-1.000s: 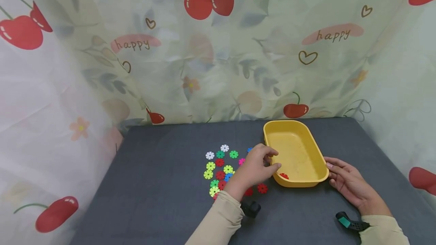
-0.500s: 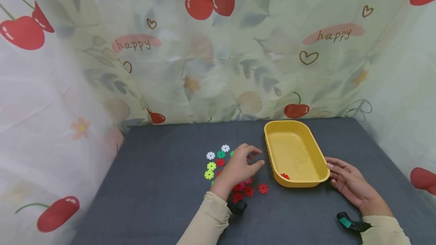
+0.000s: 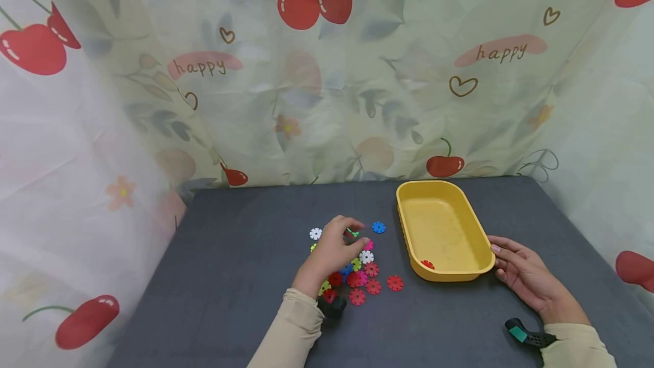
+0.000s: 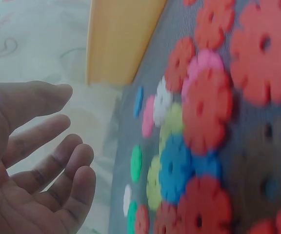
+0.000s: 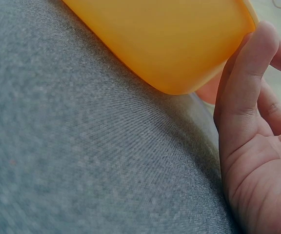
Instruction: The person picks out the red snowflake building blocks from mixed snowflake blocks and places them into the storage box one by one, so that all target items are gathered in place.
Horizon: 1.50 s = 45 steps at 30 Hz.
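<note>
Hovering, fingers apart, your left hand (image 3: 329,250) has multicoloured notched plastic discs (image 3: 355,279) beneath — overlapping, so a pinch could drag neighbours — your right hand (image 3: 526,274) grips a yellow rectangular plastic tray (image 3: 444,229).

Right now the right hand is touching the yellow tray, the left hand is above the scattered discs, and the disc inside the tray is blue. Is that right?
Not quite: the disc inside the tray is red, not blue, as the head view shows. The right hand is touching the yellow tray, and the left hand is above the scattered discs.
</note>
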Motion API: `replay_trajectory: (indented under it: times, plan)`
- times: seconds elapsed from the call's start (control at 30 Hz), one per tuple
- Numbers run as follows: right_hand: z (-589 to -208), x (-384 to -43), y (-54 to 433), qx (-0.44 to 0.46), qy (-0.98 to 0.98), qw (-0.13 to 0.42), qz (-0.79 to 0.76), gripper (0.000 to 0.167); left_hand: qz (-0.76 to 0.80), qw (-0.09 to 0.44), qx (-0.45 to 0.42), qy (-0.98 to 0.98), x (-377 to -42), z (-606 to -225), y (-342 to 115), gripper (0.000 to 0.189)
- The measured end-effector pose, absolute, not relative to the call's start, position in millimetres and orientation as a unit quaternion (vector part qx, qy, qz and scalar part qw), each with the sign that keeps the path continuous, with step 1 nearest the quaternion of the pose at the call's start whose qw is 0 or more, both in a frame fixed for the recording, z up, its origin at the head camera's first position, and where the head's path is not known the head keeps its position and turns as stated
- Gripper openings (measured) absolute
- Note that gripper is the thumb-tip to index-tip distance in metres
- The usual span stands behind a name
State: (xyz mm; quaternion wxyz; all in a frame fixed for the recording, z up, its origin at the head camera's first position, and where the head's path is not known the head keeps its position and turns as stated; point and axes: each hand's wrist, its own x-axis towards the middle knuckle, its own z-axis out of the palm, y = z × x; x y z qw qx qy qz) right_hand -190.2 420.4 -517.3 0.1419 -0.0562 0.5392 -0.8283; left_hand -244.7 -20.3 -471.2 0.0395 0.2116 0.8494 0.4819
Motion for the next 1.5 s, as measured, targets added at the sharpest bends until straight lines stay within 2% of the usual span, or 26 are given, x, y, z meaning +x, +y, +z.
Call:
replay_trajectory:
  times: [0.43,0.73,1.5]
  plan:
    - [-518,-191,418,-0.043,0.542,0.142,-0.827,0.037,0.454,0.004,0.181,0.873,-253,-482,-57,0.034]
    - [-519,-190,418,-0.046,0.535,0.144,-0.831,0.038,0.438,0.0,0.15,0.886,-257,-490,-76,0.028]
    - [-519,-191,420,-0.042,0.534,0.147,-0.832,0.038,0.376,0.017,0.144,0.915,-260,-497,-76,0.028]
